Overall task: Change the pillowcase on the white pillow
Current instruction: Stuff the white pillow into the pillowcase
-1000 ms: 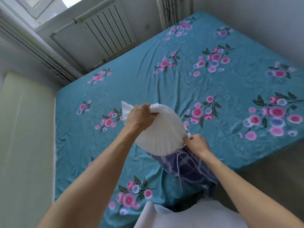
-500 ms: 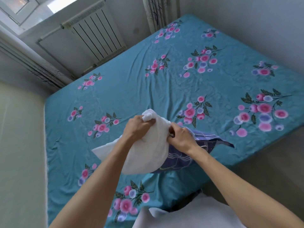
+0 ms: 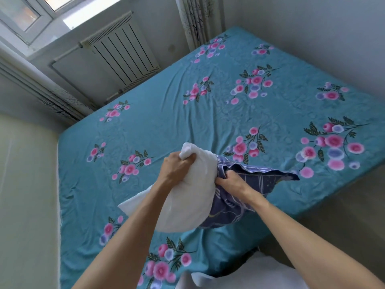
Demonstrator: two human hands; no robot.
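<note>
Above the near edge of the bed (image 3: 187, 126), the left hand (image 3: 175, 170) clenched the top corner of the pillow (image 3: 193, 197). Just right of it, the right hand (image 3: 231, 182) gripped the bunched blue pillowcase (image 3: 256, 180), which covered only the pillow's right side.

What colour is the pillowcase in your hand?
The pillowcase is dark blue with thin white lines, seen in the head view.
</note>
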